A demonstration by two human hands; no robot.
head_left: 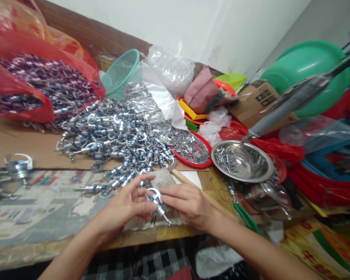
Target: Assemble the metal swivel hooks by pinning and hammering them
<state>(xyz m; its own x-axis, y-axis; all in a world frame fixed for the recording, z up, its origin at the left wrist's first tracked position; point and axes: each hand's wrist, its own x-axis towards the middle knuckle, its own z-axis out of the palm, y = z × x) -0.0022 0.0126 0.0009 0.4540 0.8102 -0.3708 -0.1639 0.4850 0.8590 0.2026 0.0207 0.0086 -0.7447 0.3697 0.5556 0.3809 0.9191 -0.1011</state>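
Observation:
Between my hands, low over the near edge of the table, is a small silver metal fitting (156,200) with a blue band, a curved hook at one end and a thin pin at the other. My left hand (128,202) grips it from the left, thumb across its body. The fingers of my right hand (189,202) are pressed together against its right side by the hook; the exact contact is partly hidden. Behind the fingers sits a grey block (163,179), and beside it lies a hammer with a wooden handle (182,178), partly covered by my right hand.
A large heap of similar fittings (119,132) spreads behind my hands. A red bag (6,44) holds purple-and-blue ones. To the right stand a red tray (209,149) of small metal pieces and a steel bowl (252,165) of pins. A grey bar (291,103) slants above the bowl.

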